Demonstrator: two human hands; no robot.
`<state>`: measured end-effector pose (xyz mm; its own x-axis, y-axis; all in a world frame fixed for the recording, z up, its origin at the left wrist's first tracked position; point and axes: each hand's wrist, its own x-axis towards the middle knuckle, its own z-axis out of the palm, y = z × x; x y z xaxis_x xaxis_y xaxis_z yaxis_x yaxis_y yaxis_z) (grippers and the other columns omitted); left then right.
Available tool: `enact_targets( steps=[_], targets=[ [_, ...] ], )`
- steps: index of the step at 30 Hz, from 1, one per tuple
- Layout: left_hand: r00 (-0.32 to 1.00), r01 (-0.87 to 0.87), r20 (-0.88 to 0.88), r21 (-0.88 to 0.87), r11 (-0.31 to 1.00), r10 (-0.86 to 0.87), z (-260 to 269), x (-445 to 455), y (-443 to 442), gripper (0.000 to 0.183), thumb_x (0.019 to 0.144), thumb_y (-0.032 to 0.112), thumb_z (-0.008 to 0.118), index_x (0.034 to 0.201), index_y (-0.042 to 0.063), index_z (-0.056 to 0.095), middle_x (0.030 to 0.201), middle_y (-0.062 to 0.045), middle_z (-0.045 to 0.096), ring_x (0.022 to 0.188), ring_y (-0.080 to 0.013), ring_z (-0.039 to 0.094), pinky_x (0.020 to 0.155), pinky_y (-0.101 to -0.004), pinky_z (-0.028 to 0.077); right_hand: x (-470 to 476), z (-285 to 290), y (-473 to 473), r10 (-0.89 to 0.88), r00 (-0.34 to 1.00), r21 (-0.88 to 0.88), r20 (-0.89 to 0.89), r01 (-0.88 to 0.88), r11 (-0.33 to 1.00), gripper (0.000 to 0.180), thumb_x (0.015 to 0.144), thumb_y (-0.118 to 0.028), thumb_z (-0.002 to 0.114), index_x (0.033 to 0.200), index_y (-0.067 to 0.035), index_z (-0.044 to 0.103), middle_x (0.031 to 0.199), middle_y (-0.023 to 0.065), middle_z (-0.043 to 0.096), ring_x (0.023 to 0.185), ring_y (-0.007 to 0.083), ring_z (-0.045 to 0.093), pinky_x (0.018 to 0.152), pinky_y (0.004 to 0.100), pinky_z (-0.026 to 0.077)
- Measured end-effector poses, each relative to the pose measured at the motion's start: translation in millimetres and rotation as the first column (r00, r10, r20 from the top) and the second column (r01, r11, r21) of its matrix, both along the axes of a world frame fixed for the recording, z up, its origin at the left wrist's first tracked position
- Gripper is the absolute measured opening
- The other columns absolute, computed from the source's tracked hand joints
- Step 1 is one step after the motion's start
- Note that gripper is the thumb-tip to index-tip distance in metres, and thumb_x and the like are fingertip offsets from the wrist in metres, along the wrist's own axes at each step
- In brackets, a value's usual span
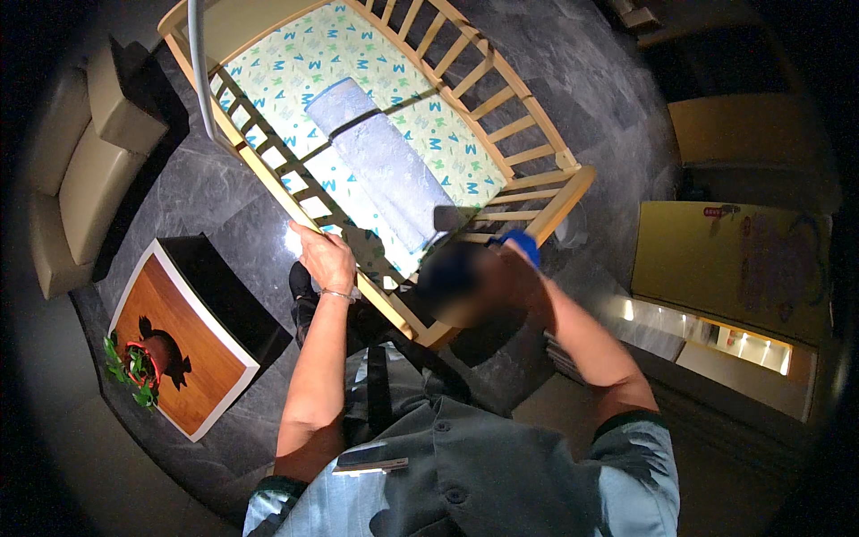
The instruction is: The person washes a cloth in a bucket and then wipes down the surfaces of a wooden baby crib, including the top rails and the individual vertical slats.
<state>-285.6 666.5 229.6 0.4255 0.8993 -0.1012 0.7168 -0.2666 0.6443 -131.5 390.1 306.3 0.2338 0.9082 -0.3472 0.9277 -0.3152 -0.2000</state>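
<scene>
A light wooden crib (523,87) with slatted sides stands before me. My left hand (329,260) grips the top of its near long rail (268,181), and a band circles that wrist. At the right end rail (567,201), my right hand (511,258) holds a blue cloth (522,243) against the wood; a blurred dark patch hides most of that hand. Inside the crib lies a mattress (402,87) with a pale sheet printed in blue and green letters. A folded lavender towel (382,161) rests lengthwise on it.
A pale curved pole (201,74) rises by the crib's left side. To the left stand a beige sofa (94,181) and a low wooden-topped table (201,349) bearing a potted plant (142,362). A yellowish panel (678,248) stands right, above grey tiled floor (577,87).
</scene>
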Motion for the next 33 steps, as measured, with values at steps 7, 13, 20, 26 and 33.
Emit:
enact_targets(
  steps=[7, 13, 20, 26, 33],
  targets=[
    [0.999, -0.013, -0.030, -0.024, 1.000, 0.012, 7.8, 2.6, 2.8, 0.074, 0.085, 0.008, 0.056, 0.142, -0.017, 0.016, 0.102, -0.028, 0.061, 0.094, -0.0412, 0.061, 0.088, -0.0482, 0.044, 91.5, 36.5, -8.5, -0.284, 0.875, -0.260, 0.393, 0.402, 0.878, 0.024, 0.082, -0.027, 0.062, 0.095, -0.008, 0.067, 0.100, 0.0075, 0.067, 0.102, 0.0235, 0.058, 0.086, 0.0416, 0.037],
    [1.000, -0.015, -0.007, -0.041, 0.999, 0.015, 5.2, 2.6, 4.7, 0.072, 0.087, 0.010, 0.056, 0.144, -0.013, 0.018, 0.112, -0.028, 0.059, 0.099, -0.0410, 0.060, 0.089, -0.0486, 0.044, 16.0, 9.1, 0.8, -0.163, 0.921, -0.297, 0.353, 0.275, 0.914, 0.018, 0.079, -0.026, 0.066, 0.091, -0.012, 0.065, 0.092, 0.0087, 0.065, 0.094, 0.0247, 0.059, 0.084, 0.0424, 0.039],
    [0.999, -0.013, -0.053, -0.054, 0.998, 0.010, 3.6, 2.8, 4.2, 0.072, 0.086, 0.011, 0.054, 0.143, -0.015, 0.018, 0.108, -0.026, 0.060, 0.099, -0.0378, 0.060, 0.093, -0.0478, 0.040, -124.3, 32.0, 56.7, -0.016, 0.985, 0.083, -0.172, 0.031, 0.996, 0.016, 0.079, -0.022, 0.066, 0.080, -0.008, 0.060, 0.078, 0.0120, 0.062, 0.078, 0.0315, 0.063, 0.075, 0.0466, 0.047],
    [0.996, -0.045, -0.076, 0.052, 0.998, 0.049, 3.8, 0.1, 3.3, 0.071, 0.087, 0.013, 0.055, 0.143, -0.012, 0.020, 0.098, -0.023, 0.065, 0.091, -0.0375, 0.064, 0.089, -0.0474, 0.044, -14.8, 18.7, 21.7, -0.064, 0.990, -0.086, -0.126, 0.053, 0.995, 0.017, 0.075, -0.021, 0.066, 0.079, -0.007, 0.059, 0.088, 0.0149, 0.065, 0.085, 0.0332, 0.065, 0.072, 0.0434, 0.050],
    [0.990, -0.081, -0.112, 0.065, 0.995, 0.088, -2.5, 6.3, 0.1, 0.068, 0.088, 0.017, 0.056, 0.145, -0.004, 0.024, 0.114, -0.024, 0.062, 0.096, -0.0413, 0.063, 0.082, -0.0491, 0.050, 186.9, 24.6, -44.5, -0.220, 0.955, -0.352, 0.201, 0.280, 0.893, 0.030, 0.083, -0.031, 0.063, 0.104, -0.010, 0.066, 0.109, 0.0140, 0.068, 0.106, 0.0301, 0.062, 0.089, 0.0471, 0.042]
  ],
)
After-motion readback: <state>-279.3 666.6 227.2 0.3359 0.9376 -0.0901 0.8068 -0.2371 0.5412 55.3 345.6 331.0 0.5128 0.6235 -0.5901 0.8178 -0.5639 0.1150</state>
